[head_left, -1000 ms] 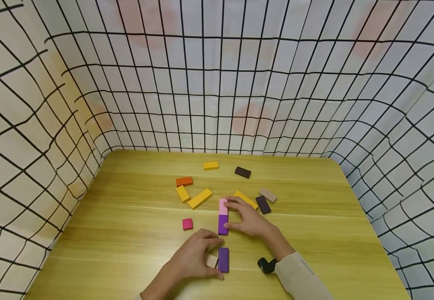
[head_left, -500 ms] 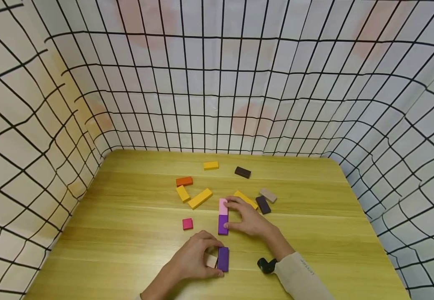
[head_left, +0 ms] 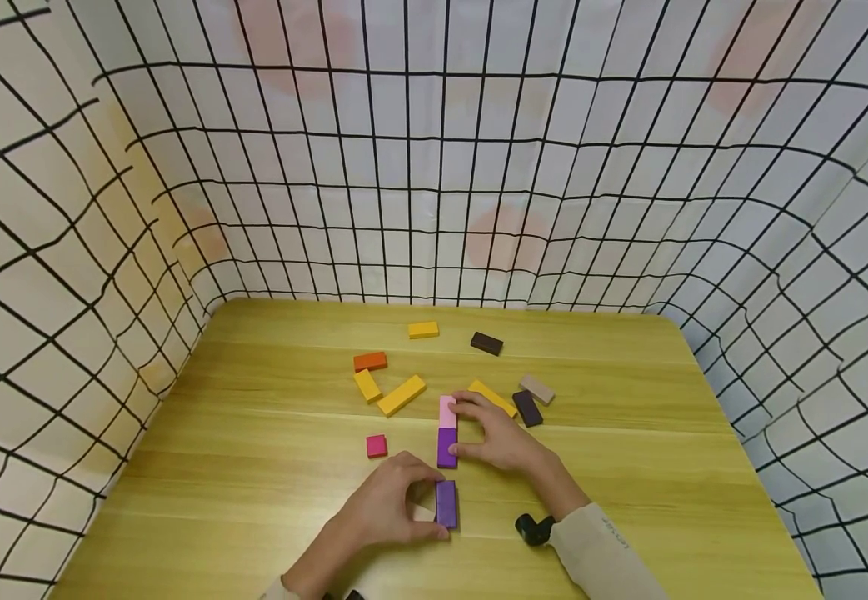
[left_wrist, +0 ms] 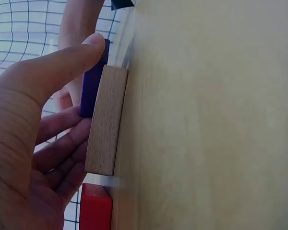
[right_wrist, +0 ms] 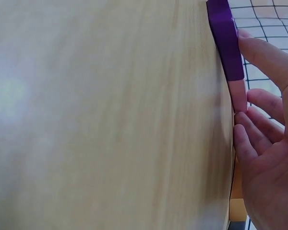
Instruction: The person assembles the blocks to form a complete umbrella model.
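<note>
My left hand (head_left: 389, 504) pinches a dark purple block (head_left: 446, 504) lengthwise, thumb at its near end and index finger at its far end. Under that hand, along the block's left side, a plain wooden block (left_wrist: 107, 122) shows, partly hidden in the head view. Just beyond lie a brighter purple block (head_left: 446, 448) and a pink block (head_left: 447, 412), end to end, with a narrow gap before the dark purple one. From the right side, my right hand (head_left: 503, 440) touches this pair, thumb against the purple block, forefinger at the pink one.
A red block (head_left: 376, 447) lies left of the row. Farther back are yellow blocks (head_left: 402, 396), an orange block (head_left: 370, 362), dark blocks (head_left: 527, 408) and a beige block (head_left: 536, 389). Black wire mesh (head_left: 434, 200) rises around the table (head_left: 254, 467).
My left hand has slid the dark purple block away from me, narrowing the gap to the purple and pink pair. My right hand has stayed in place.
</note>
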Available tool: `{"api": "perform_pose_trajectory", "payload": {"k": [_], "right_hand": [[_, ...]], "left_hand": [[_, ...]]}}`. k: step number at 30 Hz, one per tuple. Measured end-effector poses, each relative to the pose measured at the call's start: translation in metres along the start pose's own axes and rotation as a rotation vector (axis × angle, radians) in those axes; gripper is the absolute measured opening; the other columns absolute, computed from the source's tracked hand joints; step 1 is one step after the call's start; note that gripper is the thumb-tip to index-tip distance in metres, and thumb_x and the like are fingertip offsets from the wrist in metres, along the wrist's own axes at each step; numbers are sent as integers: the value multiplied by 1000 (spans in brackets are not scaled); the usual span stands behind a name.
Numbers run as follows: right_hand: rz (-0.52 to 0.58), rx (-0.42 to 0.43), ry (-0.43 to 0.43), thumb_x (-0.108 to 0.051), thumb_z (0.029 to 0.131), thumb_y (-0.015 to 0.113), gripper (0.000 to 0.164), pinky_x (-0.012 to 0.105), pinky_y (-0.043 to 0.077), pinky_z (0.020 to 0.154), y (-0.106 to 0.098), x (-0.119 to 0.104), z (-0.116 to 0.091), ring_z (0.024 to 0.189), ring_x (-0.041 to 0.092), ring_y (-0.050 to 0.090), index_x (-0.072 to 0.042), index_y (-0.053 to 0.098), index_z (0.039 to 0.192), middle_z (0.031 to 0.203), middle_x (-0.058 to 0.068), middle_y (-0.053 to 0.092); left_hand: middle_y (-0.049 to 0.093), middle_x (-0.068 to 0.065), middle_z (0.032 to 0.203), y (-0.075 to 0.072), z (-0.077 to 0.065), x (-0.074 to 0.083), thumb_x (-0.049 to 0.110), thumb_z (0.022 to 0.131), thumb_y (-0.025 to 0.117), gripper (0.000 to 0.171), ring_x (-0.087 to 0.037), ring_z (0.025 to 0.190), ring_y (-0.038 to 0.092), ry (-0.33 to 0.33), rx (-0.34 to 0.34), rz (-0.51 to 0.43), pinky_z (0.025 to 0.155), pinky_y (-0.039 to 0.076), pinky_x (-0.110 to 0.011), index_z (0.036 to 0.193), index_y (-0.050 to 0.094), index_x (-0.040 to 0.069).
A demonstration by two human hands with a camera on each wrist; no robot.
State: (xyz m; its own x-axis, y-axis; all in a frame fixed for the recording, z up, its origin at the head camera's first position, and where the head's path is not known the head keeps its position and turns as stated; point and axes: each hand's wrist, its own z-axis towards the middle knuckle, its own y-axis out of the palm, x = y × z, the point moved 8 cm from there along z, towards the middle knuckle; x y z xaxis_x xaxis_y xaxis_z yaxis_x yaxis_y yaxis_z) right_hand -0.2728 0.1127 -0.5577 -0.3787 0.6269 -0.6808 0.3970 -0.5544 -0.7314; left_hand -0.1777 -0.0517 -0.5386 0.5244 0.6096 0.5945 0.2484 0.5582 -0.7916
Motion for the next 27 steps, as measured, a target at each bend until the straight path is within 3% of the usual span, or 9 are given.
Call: {"api": "perform_pose_trajectory", "payload": {"k": [10,27], "right_hand": [[9,-1,1,-48,90,78,72,53,30,125,0,0,0,154,27,33,-20,53,152,166,-5,35],[9,3,-10,-46,90,78,72,53,31,125,0,0,0,154,29,34,-17,53,151,165,-3,36]], "left_hand": [[72,10,113,-3,11,-8,56,73,88,64,-9,110,61,-30,-26,-16,98,54,-33,124,74,20],[71,7,110,0,13,-11,47,71,91,60,-11,104,62,-44,50,-18,93,54,-31,121,70,19]]}}
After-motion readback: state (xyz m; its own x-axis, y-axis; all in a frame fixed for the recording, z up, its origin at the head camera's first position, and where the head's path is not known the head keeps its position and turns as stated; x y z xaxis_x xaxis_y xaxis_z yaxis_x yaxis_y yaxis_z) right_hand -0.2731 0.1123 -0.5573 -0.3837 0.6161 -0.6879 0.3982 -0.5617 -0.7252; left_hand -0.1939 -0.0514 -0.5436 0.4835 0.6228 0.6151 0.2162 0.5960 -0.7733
